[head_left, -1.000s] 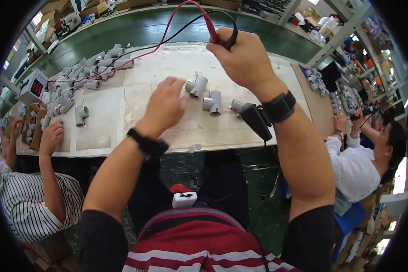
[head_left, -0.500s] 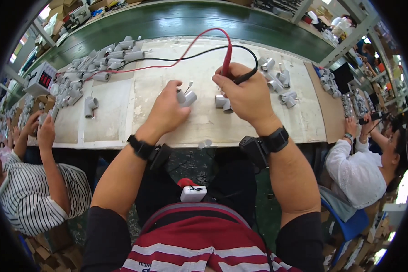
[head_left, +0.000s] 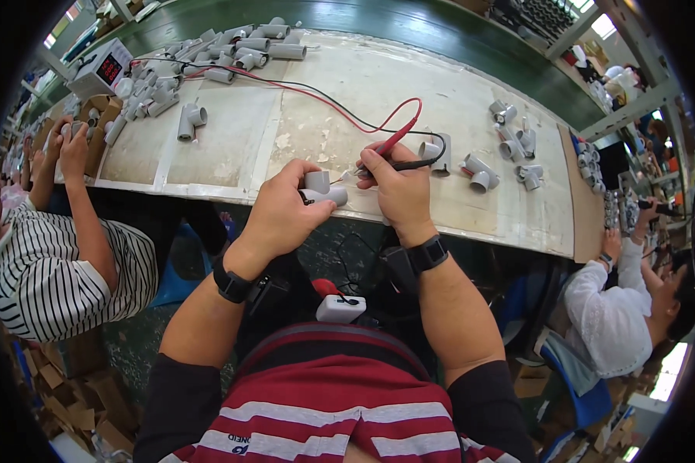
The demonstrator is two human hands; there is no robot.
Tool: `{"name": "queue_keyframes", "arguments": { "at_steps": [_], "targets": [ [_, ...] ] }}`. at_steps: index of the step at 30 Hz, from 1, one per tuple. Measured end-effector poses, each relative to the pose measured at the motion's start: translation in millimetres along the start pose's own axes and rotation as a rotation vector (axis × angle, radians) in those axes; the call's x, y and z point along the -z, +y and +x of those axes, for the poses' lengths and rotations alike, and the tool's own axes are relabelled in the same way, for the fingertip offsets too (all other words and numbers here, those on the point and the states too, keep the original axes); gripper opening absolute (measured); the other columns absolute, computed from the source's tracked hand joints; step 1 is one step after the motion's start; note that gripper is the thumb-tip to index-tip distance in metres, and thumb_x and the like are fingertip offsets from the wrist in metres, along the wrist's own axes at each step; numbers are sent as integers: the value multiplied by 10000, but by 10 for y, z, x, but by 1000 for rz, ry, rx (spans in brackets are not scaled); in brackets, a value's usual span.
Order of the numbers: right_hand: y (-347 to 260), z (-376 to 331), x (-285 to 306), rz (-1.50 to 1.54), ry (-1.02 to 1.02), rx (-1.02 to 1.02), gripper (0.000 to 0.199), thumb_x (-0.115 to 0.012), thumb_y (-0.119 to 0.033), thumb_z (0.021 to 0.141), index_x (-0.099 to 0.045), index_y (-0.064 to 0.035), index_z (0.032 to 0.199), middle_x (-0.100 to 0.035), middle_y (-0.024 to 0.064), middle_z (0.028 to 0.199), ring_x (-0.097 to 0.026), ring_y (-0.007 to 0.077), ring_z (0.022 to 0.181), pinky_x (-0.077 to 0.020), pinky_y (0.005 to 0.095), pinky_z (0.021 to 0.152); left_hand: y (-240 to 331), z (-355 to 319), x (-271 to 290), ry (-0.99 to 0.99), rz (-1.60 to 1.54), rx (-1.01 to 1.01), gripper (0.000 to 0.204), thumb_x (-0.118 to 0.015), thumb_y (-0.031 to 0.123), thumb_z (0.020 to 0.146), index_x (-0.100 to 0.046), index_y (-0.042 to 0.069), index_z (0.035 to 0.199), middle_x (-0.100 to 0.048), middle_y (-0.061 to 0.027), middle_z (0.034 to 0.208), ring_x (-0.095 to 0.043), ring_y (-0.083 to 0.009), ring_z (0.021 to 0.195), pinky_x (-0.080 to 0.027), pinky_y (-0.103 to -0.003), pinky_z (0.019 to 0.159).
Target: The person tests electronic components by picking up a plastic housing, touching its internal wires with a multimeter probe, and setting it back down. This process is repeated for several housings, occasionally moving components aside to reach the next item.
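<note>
My left hand (head_left: 284, 211) grips a small grey T-shaped pipe fitting (head_left: 322, 189) with thin wire leads, held just over the near edge of the white worktable (head_left: 347, 92). My right hand (head_left: 395, 187) pinches a red probe and a black probe (head_left: 400, 139) together, their tips touching the fitting's leads. Red and black cables (head_left: 301, 91) run from the probes across the table to a grey meter (head_left: 100, 68) with a red display at the far left.
Several grey fittings (head_left: 510, 143) lie to the right of my hands, one more (head_left: 191, 118) to the left, and a long row (head_left: 208, 54) at the back left. A person in a striped shirt (head_left: 50, 262) sits at my left, a person in white (head_left: 618, 309) at my right.
Both hands have come back from the middle of the table to its near edge. My left hand has picked up a fitting, and the probes now touch its leads.
</note>
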State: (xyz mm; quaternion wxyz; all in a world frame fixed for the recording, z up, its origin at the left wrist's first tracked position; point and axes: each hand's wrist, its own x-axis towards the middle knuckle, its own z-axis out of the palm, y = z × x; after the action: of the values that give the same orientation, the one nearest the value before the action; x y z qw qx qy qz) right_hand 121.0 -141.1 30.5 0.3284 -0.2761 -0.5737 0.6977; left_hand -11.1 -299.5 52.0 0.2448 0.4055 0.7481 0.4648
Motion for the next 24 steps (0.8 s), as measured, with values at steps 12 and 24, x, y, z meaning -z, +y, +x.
{"name": "queue_keyframes", "arguments": {
  "at_steps": [12,24],
  "targets": [
    [92,25,-22,-58,-49,-63,157,-718,-136,981,-708,0,1058,-719,63,887,-664,108,719,-558,241,602,1,59,-11,-47,-64,27,543,-800,203,800,-644,-59,1250,-741,-175,979,-702,-215,843,-562,-332,775],
    [76,82,15,-100,-41,-80,155,-719,-134,978,-710,3,1051,-720,65,874,-663,107,710,-551,236,585,-27,133,23,-86,-84,46,610,-773,221,812,-623,-72,1325,-742,-203,1044,-714,-241,904,-561,-334,830]
  ]
}}
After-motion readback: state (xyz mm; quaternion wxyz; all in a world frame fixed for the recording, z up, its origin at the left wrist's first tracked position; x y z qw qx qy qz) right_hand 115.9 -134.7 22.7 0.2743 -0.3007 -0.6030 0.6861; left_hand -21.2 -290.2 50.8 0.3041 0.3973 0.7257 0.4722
